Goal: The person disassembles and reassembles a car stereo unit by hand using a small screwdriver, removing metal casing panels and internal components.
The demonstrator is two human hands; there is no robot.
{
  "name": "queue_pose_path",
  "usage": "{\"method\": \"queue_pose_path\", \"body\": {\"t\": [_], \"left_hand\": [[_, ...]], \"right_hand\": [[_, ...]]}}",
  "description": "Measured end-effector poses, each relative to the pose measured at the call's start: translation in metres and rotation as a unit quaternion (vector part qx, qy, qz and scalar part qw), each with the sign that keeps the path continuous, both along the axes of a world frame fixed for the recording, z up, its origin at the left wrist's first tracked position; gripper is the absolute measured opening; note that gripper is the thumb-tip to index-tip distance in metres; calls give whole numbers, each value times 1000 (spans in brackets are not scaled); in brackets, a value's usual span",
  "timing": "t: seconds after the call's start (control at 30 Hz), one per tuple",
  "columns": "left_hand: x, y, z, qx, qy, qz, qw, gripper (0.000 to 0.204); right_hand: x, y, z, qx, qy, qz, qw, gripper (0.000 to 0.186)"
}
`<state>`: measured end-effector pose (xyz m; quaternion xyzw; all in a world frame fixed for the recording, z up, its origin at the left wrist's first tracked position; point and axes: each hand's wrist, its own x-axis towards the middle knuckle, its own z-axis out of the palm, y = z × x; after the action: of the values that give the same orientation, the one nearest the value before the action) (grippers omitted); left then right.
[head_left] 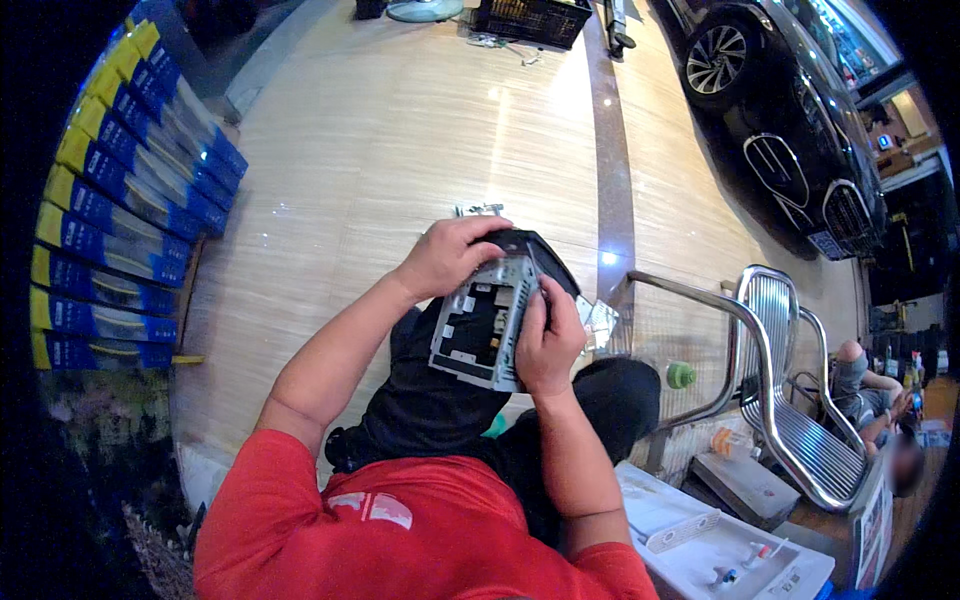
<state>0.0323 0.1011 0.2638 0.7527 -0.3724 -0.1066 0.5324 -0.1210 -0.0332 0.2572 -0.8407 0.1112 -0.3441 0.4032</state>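
Over my lap I hold a car-stereo-like electronic unit [481, 327], an open silver metal chassis with a dark inside and a black panel at its far end. My left hand [450, 258] grips the far left corner, its thumb on the chassis and its fingers over the black panel. Along the right side, my right hand [551, 338] is closed on the slotted metal wall. Small metal pieces [487, 210] lie just beyond the unit. To the right of my right hand is a shiny sheet-like piece [600, 325], partly hidden by my hand and knee.
A rack of blue and yellow packages [120, 220] stands at the left. On the right are a chrome bench [775, 370], a green-capped container [680, 375] and a white tray [690, 520]. A black car [790, 130], a black crate [535, 22] and another person [870, 390] are farther off.
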Motion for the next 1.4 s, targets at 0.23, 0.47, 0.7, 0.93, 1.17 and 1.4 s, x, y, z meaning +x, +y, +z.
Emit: {"method": "queue_pose_path", "body": {"t": [0.23,0.47,0.7,0.93,1.17,1.4], "left_hand": [[-3,-29,-1,6,-15,-48,999,26],[17,-32,-22,-22,130,-103,986,25],[9,-30,-23,-27,215,-98,971,27],[18,-15,-63,-63,328,-110,936,39],[10,-10,-88,-201,462,-148,851,45],[-11,-23,-90,-218,372,-92,898,47]], "right_hand": [[-26,-7,-14,80,-7,-92,993,25],[-29,-16,-28,168,-7,-118,979,26],[-31,-23,-39,248,-65,-97,962,25],[-32,-19,-27,204,-43,-55,977,51],[-35,-4,-7,252,-53,3,966,81],[-37,-13,-11,126,-39,-20,991,40]]}}
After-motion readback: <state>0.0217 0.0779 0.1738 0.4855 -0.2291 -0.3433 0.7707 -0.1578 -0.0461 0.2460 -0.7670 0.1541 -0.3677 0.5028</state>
